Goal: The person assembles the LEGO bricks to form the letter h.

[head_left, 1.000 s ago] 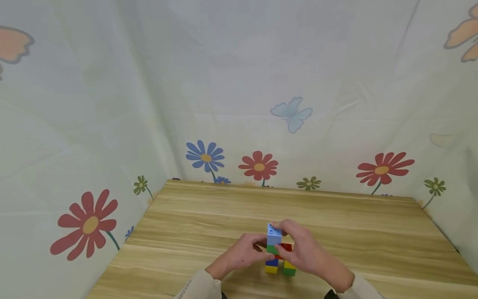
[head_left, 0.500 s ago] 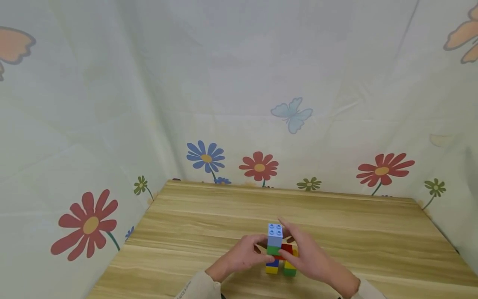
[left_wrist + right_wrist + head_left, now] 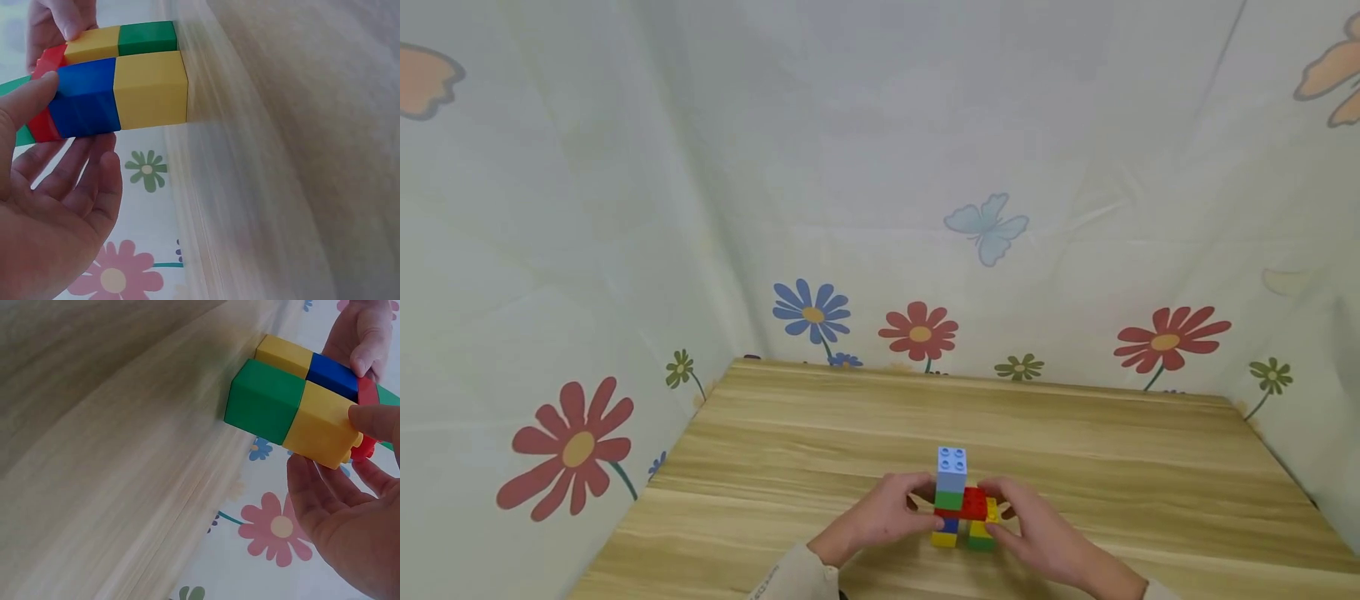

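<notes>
A small structure of toy building bricks stands on the table in front of me. Its left column has a yellow brick (image 3: 151, 90) at the bottom and a blue brick (image 3: 86, 99) on it. The right column is a green brick (image 3: 264, 400) under a yellow brick (image 3: 320, 422). A red brick (image 3: 975, 503) bridges both, and a green brick (image 3: 949, 500) with a light blue brick (image 3: 951, 477) rises at its left end. My left hand (image 3: 891, 510) holds the left column, thumb in front, fingers behind. My right hand (image 3: 1043, 533) pinches the upper yellow brick of the right column.
The wooden table (image 3: 790, 433) reaches back to a pale cloth backdrop (image 3: 880, 167) printed with flowers and butterflies. The same cloth hangs along the table's left and right sides.
My right hand has come down from the light blue brick to the right column's yellow brick, moving slightly right. The light blue brick's top now shows fully. My left hand stays in place.
</notes>
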`<state>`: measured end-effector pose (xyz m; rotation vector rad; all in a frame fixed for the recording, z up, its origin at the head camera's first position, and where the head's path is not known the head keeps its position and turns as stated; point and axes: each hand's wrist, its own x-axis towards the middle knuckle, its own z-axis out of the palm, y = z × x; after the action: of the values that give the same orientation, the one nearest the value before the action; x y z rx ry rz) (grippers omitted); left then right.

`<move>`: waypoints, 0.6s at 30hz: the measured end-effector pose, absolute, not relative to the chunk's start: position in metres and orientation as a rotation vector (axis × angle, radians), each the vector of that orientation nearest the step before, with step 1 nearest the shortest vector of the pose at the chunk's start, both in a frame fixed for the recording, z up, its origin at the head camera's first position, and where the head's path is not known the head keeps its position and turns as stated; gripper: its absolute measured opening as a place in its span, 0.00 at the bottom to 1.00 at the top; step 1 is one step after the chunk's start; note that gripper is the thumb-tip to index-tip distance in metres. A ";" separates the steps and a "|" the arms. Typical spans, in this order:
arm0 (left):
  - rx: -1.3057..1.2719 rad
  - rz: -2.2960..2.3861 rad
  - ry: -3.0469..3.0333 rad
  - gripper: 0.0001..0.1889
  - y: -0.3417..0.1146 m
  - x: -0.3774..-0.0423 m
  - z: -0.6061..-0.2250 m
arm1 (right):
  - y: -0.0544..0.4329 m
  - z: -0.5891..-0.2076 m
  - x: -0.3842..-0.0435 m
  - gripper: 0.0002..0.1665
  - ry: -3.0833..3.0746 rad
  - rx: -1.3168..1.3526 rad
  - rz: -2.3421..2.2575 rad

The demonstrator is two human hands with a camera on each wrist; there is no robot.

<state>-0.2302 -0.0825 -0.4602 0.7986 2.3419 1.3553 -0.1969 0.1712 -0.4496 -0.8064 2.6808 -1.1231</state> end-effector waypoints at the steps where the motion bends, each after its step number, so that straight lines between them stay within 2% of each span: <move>1: 0.795 1.356 2.342 0.16 -0.082 -0.230 -0.460 | 0.172 -0.449 -0.197 0.25 2.676 -0.808 -1.126; 10: 0.772 1.344 2.354 0.15 -0.080 -0.230 -0.459 | 0.174 -0.448 -0.197 0.26 2.665 -0.838 -1.163; 18: 0.703 1.331 2.390 0.19 -0.076 -0.236 -0.460 | 0.174 -0.453 -0.206 0.28 2.628 -0.857 -1.223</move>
<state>-0.2364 -0.0761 -0.4603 0.7026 2.3904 1.3310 -0.2062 0.1742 -0.4532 -0.8567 2.6280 -1.2230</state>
